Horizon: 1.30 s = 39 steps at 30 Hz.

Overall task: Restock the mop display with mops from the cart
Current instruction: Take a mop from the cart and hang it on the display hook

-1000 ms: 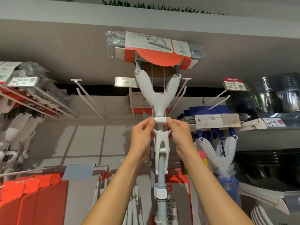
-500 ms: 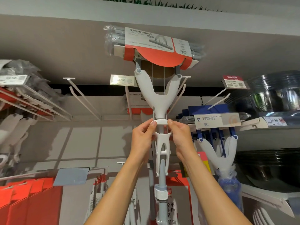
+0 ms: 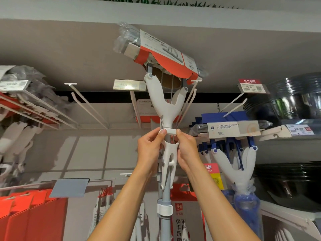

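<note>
Both hands raised: left hand, right hand, fingers pinching.

Even, fairly bright indoor light; soft shadows on the back wall; edges bend outward, left side slightly blurred.

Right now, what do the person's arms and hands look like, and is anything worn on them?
Both forearms are bare up to the frame's lower edge: no sleeves show. The left hand and right hand wear no gloves, and no rings, watch or wristband can be seen. The nails look short and unpainted.
</note>
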Motion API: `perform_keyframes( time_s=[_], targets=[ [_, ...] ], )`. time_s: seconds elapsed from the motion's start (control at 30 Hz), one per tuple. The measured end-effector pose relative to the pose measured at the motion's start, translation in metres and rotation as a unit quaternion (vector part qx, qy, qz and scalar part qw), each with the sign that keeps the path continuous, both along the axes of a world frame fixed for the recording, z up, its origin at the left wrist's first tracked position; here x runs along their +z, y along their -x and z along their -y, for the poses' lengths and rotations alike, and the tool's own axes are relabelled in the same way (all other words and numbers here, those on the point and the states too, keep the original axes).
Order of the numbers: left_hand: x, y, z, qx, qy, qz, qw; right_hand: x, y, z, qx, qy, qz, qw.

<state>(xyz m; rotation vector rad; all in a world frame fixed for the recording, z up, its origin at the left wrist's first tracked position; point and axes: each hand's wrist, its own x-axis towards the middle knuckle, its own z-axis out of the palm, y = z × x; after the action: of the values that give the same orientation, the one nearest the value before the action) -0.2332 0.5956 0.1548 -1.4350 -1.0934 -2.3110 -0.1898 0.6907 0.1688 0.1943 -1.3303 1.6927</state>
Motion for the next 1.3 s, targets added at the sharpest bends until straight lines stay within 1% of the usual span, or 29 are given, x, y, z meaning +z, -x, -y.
perform_keyframes(
  time_s=[0.2, 0.43, 0.57, 0.77, 0.83, 0.93, 1.03, 1.17, 1.3],
  targets=[
    [-0.001, -0.001, -0.005, 0.005, -0.001, -0.004, 1.0, -0.002, 0.002, -0.008, 0.018, 0.022, -0.009, 1.0],
    [-0.003, 0.007, -0.012, -0.004, 0.021, 0.023, 1.0, -0.003, 0.01, -0.014, 0.007, 0.048, -0.008, 0.999],
    [-0.006, 0.019, -0.017, -0.003, 0.029, 0.036, 0.999, -0.004, 0.016, -0.016, -0.01, 0.054, 0.015, 0.998],
    [-0.015, 0.047, -0.027, 0.023, 0.04, 0.046, 0.998, -0.006, 0.031, -0.01, -0.04, 0.06, 0.051, 0.996],
    [-0.019, 0.056, -0.032, 0.026, 0.041, 0.059, 0.997, -0.007, 0.04, -0.007, -0.046, 0.077, 0.05, 0.995],
    [-0.024, 0.068, -0.041, 0.017, 0.022, 0.108, 0.994, -0.013, 0.055, -0.001, -0.069, 0.091, 0.045, 0.992],
    [-0.031, 0.078, -0.046, 0.008, 0.012, 0.141, 0.99, -0.023, 0.067, 0.001, -0.094, 0.084, 0.037, 0.991],
    [-0.04, 0.089, -0.05, 0.002, 0.01, 0.14, 0.99, -0.036, 0.078, -0.004, -0.12, 0.072, 0.036, 0.989],
    [-0.052, 0.098, -0.054, 0.018, 0.003, 0.137, 0.99, -0.056, 0.09, -0.008, -0.158, 0.029, 0.015, 0.987]
  ],
)
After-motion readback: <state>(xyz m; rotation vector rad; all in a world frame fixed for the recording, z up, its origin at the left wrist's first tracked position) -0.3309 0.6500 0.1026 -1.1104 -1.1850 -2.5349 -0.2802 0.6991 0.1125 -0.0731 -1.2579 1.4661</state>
